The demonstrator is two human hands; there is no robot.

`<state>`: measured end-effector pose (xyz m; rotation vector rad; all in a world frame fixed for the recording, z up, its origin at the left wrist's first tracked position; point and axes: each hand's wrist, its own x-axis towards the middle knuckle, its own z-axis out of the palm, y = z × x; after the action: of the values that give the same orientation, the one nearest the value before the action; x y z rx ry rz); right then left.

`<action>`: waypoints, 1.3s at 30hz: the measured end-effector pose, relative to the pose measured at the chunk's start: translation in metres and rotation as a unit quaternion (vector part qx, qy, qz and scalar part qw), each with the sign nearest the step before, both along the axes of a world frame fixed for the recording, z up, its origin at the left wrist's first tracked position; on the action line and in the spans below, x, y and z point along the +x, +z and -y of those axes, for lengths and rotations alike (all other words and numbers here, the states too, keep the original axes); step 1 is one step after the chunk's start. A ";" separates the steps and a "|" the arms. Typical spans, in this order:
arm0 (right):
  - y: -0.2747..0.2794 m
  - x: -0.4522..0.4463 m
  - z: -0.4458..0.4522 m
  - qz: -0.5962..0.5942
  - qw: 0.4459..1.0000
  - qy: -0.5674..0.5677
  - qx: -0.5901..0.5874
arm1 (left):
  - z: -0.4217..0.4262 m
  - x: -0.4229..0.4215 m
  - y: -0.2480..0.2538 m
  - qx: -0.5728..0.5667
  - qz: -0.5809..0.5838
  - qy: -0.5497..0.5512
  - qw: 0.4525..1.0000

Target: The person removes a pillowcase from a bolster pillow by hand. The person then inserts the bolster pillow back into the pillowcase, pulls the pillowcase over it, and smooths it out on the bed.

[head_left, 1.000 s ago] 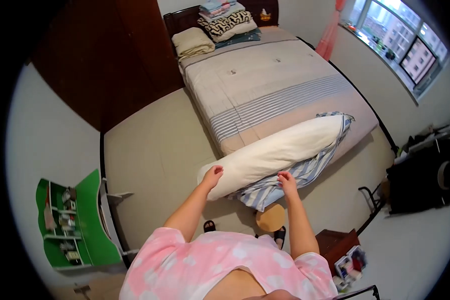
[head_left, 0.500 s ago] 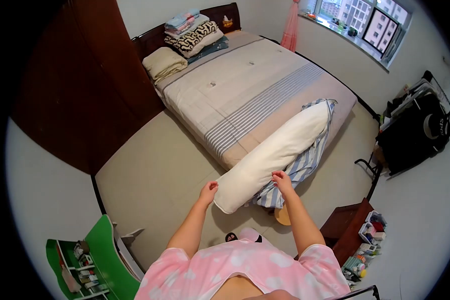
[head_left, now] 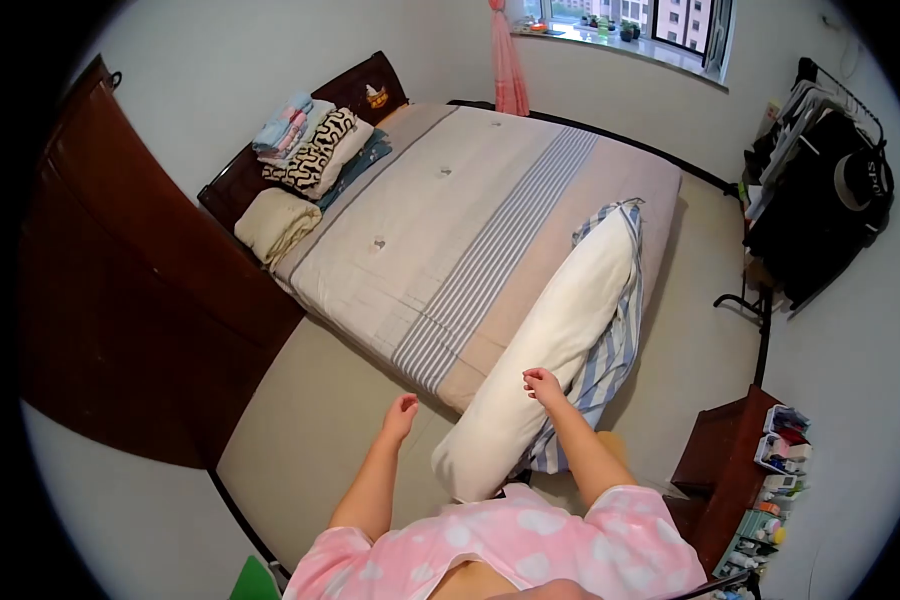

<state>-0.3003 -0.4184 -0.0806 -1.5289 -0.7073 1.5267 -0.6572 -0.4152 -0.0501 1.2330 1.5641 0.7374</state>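
Observation:
A long white rolled quilt [head_left: 535,365] lies slantwise across the foot of the bed, its near end hanging over the edge close to my body. A blue-and-white striped cover [head_left: 610,350] is bunched along its right side and shows at the far tip. My left hand [head_left: 401,415] is in the air left of the quilt, apart from it, fingers loosely bent with nothing in them. Over the quilt's near half, my right hand [head_left: 543,386] has its fingers partly curled and holds nothing I can see; whether it touches the fabric is unclear.
The bed [head_left: 410,280] has a striped sheet, with folded bedding [head_left: 315,150] and a beige folded blanket [head_left: 277,225] at its head. A wardrobe [head_left: 140,290] stands left. On the right are a clothes rack [head_left: 820,190] and a dark cabinet [head_left: 720,450] with small items.
The view has turned and shifted toward the bed. My left hand has come away from the quilt's near end, and my right hand now sits over the white roll rather than at its striped edge.

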 end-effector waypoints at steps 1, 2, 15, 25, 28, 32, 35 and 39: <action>0.001 0.003 -0.016 0.005 1.000 0.005 0.006 | -0.015 0.004 0.001 0.008 0.004 0.000 1.000; 0.001 0.008 -0.031 0.012 1.000 0.009 0.012 | -0.031 0.010 0.000 0.009 0.014 -0.007 1.000; -0.023 0.082 -0.075 0.023 0.986 -0.157 -0.050 | -0.200 0.153 -0.072 -0.037 0.003 -0.251 0.967; -0.074 0.123 -0.110 0.087 0.915 -0.383 -0.090 | -0.350 0.304 -0.115 0.066 -0.149 -0.468 0.868; -0.097 0.144 -0.135 0.229 0.907 -0.351 -0.045 | -0.380 0.353 -0.125 0.096 -0.176 -0.479 0.855; -0.100 0.185 -0.201 0.417 0.863 -0.283 -0.047 | -0.398 0.404 -0.156 0.078 -0.222 -0.482 0.844; -0.124 0.236 -0.245 0.547 0.802 -0.241 -0.003 | -0.405 0.444 -0.164 0.055 -0.256 -0.480 0.837; -0.163 0.321 -0.299 0.591 0.766 -0.252 0.030 | -0.395 0.497 -0.193 0.060 -0.306 -0.484 0.818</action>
<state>0.0203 -0.1191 -0.2434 -2.3201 -0.8618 -0.0218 -0.1603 -0.0198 -0.2431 2.2317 1.0834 -0.2744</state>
